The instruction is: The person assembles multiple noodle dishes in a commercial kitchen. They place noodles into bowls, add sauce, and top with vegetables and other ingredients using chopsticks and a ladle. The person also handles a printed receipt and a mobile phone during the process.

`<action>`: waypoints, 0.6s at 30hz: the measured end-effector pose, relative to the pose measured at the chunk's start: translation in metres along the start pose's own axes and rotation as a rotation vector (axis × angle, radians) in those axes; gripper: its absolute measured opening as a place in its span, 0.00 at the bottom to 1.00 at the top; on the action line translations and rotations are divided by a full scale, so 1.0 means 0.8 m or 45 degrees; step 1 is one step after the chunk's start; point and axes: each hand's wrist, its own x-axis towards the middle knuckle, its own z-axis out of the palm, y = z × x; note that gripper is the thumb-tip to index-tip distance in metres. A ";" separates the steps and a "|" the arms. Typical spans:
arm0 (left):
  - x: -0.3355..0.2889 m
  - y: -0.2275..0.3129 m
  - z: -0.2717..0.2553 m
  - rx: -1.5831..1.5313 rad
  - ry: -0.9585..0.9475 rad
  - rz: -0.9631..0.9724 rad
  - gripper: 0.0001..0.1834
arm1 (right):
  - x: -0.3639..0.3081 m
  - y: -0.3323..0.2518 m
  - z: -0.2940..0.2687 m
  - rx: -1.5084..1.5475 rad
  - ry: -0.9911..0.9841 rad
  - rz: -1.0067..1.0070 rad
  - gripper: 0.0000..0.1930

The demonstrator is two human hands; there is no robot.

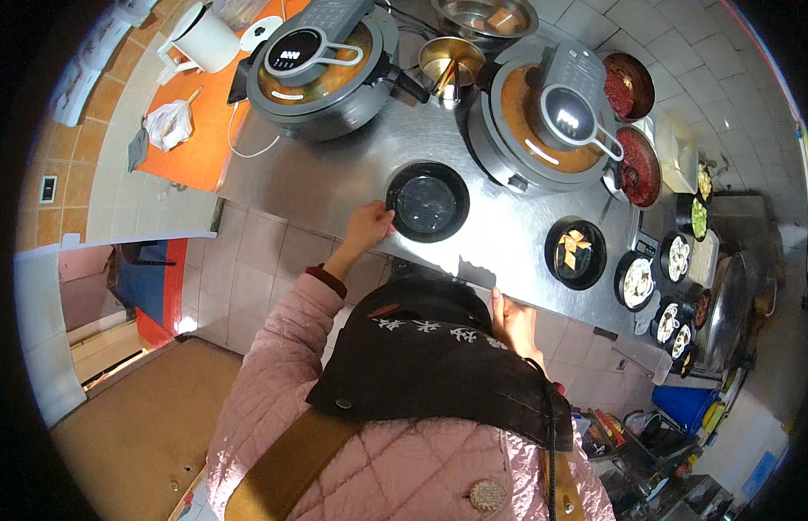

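Observation:
A round black bowl [428, 201] sits on the steel worktop [335, 165] near its front edge; its bottom is glossy, and I cannot tell whether it holds clear liquid. Bent fingers of my left hand [369, 225] grip this bowl's left rim. Against the front edge of the worktop, my right hand [514, 325] has one finger stretched out and nothing visible in it; its other fingers are partly hidden. To the right of the bowl stands a second black bowl [576, 253] with orange-brown pieces inside.
Two grey lidded electric cookers [321, 113] [543, 130] stand behind the bowl, with a metal pot [452, 65] between them. Pans of red food [638, 165] and several black bowls of pale food [637, 282] line the right side. An orange surface [196, 130] carries a white jug [204, 39].

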 end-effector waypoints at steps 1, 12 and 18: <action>-0.002 0.002 0.004 0.009 0.005 0.055 0.13 | -0.002 -0.004 -0.002 -0.001 0.056 -0.006 0.25; -0.110 0.110 0.192 0.761 -0.237 1.921 0.08 | -0.058 0.000 -0.041 0.632 0.748 -0.489 0.12; -0.119 0.074 0.116 0.671 0.050 0.865 0.08 | -0.093 -0.003 -0.014 0.722 0.657 0.125 0.12</action>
